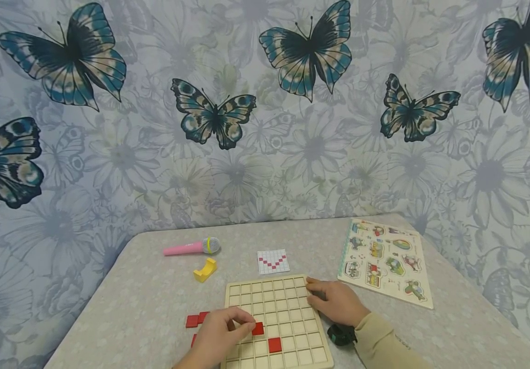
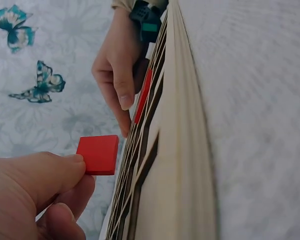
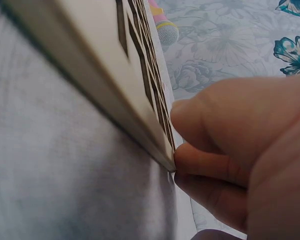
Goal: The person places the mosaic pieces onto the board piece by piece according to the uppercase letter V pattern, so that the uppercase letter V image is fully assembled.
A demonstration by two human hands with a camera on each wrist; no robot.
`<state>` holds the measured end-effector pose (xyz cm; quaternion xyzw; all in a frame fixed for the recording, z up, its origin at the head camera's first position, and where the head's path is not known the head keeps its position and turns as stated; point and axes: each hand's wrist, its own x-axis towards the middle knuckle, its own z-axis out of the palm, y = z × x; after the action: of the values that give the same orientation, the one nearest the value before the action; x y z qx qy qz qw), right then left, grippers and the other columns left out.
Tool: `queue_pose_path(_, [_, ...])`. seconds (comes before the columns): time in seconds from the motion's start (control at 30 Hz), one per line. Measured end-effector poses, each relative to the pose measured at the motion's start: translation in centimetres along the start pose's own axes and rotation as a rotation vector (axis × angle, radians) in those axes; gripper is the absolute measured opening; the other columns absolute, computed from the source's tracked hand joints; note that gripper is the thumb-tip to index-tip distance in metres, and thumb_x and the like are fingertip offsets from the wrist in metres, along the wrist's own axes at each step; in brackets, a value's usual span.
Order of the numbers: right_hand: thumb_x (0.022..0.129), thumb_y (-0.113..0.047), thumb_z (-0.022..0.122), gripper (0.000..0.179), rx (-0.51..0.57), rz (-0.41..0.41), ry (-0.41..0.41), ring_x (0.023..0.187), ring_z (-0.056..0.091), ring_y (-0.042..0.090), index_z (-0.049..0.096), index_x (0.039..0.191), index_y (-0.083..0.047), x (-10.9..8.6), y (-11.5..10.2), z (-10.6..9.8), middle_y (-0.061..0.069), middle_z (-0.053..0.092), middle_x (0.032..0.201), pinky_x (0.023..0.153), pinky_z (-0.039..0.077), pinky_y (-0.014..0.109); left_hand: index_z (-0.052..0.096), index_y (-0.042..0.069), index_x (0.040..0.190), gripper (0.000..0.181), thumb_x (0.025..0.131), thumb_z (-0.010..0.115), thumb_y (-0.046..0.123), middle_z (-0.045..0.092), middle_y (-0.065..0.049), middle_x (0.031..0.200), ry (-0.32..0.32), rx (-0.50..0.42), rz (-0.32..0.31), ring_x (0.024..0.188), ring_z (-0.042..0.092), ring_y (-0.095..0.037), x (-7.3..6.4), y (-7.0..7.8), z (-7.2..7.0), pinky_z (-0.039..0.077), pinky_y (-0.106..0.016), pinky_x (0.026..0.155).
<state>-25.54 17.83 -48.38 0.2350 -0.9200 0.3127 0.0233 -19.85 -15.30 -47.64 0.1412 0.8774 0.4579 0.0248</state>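
Note:
My left hand (image 1: 222, 328) is over the left part of a wooden grid board (image 1: 292, 328). Thumb and fingers pinch a square red tile (image 2: 99, 155) by one side, its face toward the left wrist camera. Another red tile (image 1: 275, 345) lies in a cell of the grid, to the right and nearer me. At the board's far right corner is my right hand (image 1: 336, 301), its relaxed fingers (image 3: 205, 161) and thumb touching the edge. More red tiles (image 1: 192, 321) lie on the table left of the board, partly hidden by my left hand.
Beyond the board lies a small pattern card (image 1: 273, 262) with red squares in a V. A pink toy microphone (image 1: 191, 248) and a yellow curved block (image 1: 205, 270) are at the back left. A picture puzzle board (image 1: 384, 261) lies to the right on the table (image 1: 126, 307).

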Motion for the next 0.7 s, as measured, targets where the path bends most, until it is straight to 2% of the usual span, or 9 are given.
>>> queue_pose_path(0.2, [0.101,-0.034,0.067,0.042,-0.015,-0.004,0.007,0.05,0.046,0.006,0.068,0.134,-0.009,-0.08,-0.14,-0.11,0.009,0.059,0.148,0.057,0.036,0.027,0.075,0.03,0.092,0.005,0.092,0.077,0.034,0.069,0.015,0.082,-0.015,0.02,0.02,0.064,0.053,-0.003,-0.05,-0.29,0.3,0.046,-0.022,0.057])
queue_pose_path(0.33, [0.101,-0.033,0.066,0.041,-0.016,0.001,0.002,0.049,0.045,0.008,0.068,0.135,-0.009,-0.03,-0.23,-0.11,0.008,0.059,0.148,0.056,0.036,0.027,0.074,0.03,0.092,0.004,0.093,0.076,0.033,0.069,0.016,0.083,-0.021,0.038,0.04,0.065,0.053,-0.003,-0.11,-0.32,0.32,0.046,-0.022,0.059])
queue_pose_path(0.43, [0.102,-0.033,0.066,0.041,-0.018,-0.001,-0.002,0.054,0.053,0.012,0.068,0.135,-0.009,-0.06,-0.31,-0.16,0.008,0.059,0.148,0.059,0.039,0.028,0.073,0.032,0.091,0.004,0.093,0.077,0.033,0.069,0.017,0.083,-0.011,0.051,0.046,0.065,0.053,-0.002,-0.11,-0.21,0.42,0.046,-0.022,0.058])
queue_pose_path(0.5, [0.101,-0.034,0.066,0.041,-0.029,-0.006,0.003,0.07,0.067,0.015,0.069,0.134,-0.009,-0.08,-0.34,-0.18,0.008,0.059,0.147,0.067,0.049,0.031,0.073,0.033,0.09,0.005,0.093,0.077,0.034,0.069,0.018,0.082,0.002,0.062,0.045,0.064,0.053,-0.001,-0.11,-0.11,0.53,0.045,-0.021,0.058])
queue_pose_path(0.57, [0.101,-0.035,0.066,0.042,-0.036,-0.01,0.006,0.085,0.072,0.018,0.069,0.134,-0.009,-0.11,-0.31,-0.19,0.008,0.06,0.147,0.074,0.052,0.033,0.073,0.033,0.09,0.006,0.092,0.078,0.035,0.068,0.019,0.081,0.016,0.068,0.048,0.064,0.052,-0.001,-0.12,-0.03,0.66,0.045,-0.021,0.056])
queue_pose_path(0.67, [0.101,-0.035,0.066,0.042,-0.027,-0.003,0.002,0.068,0.067,0.016,0.069,0.134,-0.01,-0.06,-0.17,-0.15,0.007,0.059,0.148,0.065,0.05,0.031,0.073,0.033,0.09,0.006,0.091,0.079,0.036,0.068,0.019,0.081,0.02,0.071,0.052,0.063,0.052,-0.001,-0.09,0.0,0.79,0.043,-0.02,0.055])
queue_pose_path(0.7, [0.101,-0.035,0.066,0.042,-0.018,-0.001,0.0,0.058,0.06,0.014,0.068,0.135,-0.01,-0.06,-0.1,-0.13,0.008,0.059,0.148,0.059,0.045,0.029,0.073,0.034,0.09,0.006,0.091,0.079,0.036,0.068,0.019,0.081,0.019,0.078,0.061,0.063,0.051,0.0,-0.09,0.0,0.83,0.043,-0.02,0.055])
